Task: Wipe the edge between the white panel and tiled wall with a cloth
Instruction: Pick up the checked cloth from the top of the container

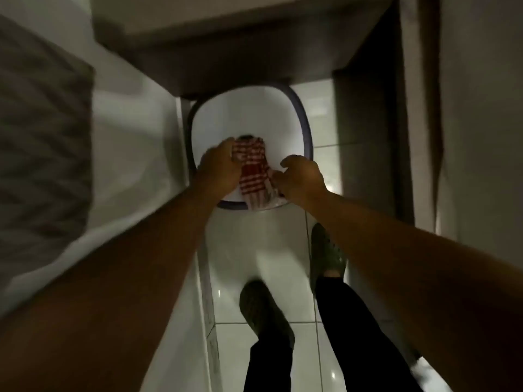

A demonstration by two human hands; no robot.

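Note:
A red-and-white striped cloth (254, 171) hangs over a white basin with a dark rim (308, 131) that stands on the floor. My left hand (219, 165) grips the cloth's upper left part. My right hand (302, 176) holds its lower right end, fingers curled around it. Both arms reach down from the bottom corners of the view. A white panel (133, 154) runs along the left side, down to the floor. The view is dim and blurred.
The floor is glossy white tile (254, 250). My two feet in dark shoes (263, 309) stand just behind the basin. A dark ledge (226, 60) overhangs the basin's far side. A grey wall or door frame (418, 137) stands at the right.

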